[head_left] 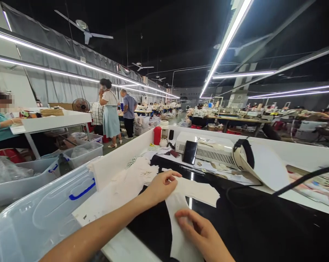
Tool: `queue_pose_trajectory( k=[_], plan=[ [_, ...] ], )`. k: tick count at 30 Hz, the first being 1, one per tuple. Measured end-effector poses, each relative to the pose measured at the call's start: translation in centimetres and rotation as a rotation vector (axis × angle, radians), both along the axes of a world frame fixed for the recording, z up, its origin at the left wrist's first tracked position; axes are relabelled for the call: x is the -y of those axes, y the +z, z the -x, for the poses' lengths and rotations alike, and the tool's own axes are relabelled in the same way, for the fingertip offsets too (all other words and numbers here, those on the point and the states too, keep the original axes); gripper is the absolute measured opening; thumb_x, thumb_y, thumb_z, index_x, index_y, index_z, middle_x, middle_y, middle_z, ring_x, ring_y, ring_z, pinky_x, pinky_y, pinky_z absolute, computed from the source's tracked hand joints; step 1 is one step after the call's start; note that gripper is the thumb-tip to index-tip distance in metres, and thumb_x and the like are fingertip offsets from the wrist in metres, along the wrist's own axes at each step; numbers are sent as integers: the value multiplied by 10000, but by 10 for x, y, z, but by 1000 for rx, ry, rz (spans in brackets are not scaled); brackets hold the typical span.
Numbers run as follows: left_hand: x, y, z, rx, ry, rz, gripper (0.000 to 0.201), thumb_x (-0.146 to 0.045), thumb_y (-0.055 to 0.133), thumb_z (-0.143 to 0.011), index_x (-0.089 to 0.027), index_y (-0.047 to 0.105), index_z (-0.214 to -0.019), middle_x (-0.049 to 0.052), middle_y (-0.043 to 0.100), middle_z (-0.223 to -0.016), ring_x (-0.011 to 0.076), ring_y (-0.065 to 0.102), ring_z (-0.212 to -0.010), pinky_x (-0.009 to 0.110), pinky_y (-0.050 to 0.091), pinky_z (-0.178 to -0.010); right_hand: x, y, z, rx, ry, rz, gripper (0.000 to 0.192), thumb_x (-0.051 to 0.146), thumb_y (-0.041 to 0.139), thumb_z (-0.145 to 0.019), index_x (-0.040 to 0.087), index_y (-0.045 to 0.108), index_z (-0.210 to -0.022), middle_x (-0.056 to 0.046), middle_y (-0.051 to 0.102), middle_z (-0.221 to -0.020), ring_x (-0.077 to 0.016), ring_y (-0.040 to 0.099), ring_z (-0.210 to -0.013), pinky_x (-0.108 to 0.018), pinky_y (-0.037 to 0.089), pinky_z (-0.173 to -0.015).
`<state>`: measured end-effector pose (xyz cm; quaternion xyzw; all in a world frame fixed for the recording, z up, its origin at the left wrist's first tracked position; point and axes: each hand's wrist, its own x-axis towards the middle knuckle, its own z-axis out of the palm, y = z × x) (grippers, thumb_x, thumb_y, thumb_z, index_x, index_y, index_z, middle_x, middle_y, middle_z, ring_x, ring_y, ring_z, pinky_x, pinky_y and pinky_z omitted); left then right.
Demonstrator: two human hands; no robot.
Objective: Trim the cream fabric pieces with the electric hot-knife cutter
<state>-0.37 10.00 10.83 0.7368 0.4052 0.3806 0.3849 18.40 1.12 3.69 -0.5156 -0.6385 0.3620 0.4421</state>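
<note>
While the top cloth (201, 190) looks smooth, flat and creamy white, with a notched end, the long cloth (177, 236) under the hands is paler and has a curved side. I cannot tell if they are joined. Both lie on a black board (240, 222), which is shiny and shows the lights in stripes.

The left hand (161, 186) is at the top cloth's near end, its thumb and first finger close together. I cannot tell if they pinch the cloth. The right hand (198, 231) is at the long cloth, with loosely bent fingers. I cannot tell if it has hold of it, and it hides part of that cloth.

Soft, crumpled pale cloth (128, 179) is heaped beyond the left arm. Past the board, a dark phone (190, 153) leans on a white box (216, 157) with thin slots. A red bottle (157, 135) stands near the corner. To the right are a cap (242, 156) with a wide brim and a thick black cord (303, 181) over the board.
</note>
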Motion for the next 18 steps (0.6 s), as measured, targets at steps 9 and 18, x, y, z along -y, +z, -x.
queue_pose_trajectory(
  k=[9, 18],
  plan=[
    [-63, -6, -8, -93, 149, -85, 306, -163, 596, -1031, -157, 820, -1239, 42, 761, -1029, 160, 672, -815, 272, 545, -778, -77, 18, -65, -27, -342, -80, 589, 755, 664, -846, 230, 815, -1067, -26, 737, -792, -206, 577, -569, -321, 466, -495],
    [-87, -32, -30, -373, 118, -134, 352, -416, 740, -1122, -185, 710, -1385, 120, 712, -1410, 278, 735, -1214, 498, 653, -1044, -120, 6, -100, 241, -504, -180, 553, 645, 573, -755, 226, 801, -1037, -99, 799, -888, -339, 761, -854, -475, 615, -798]
  ],
)
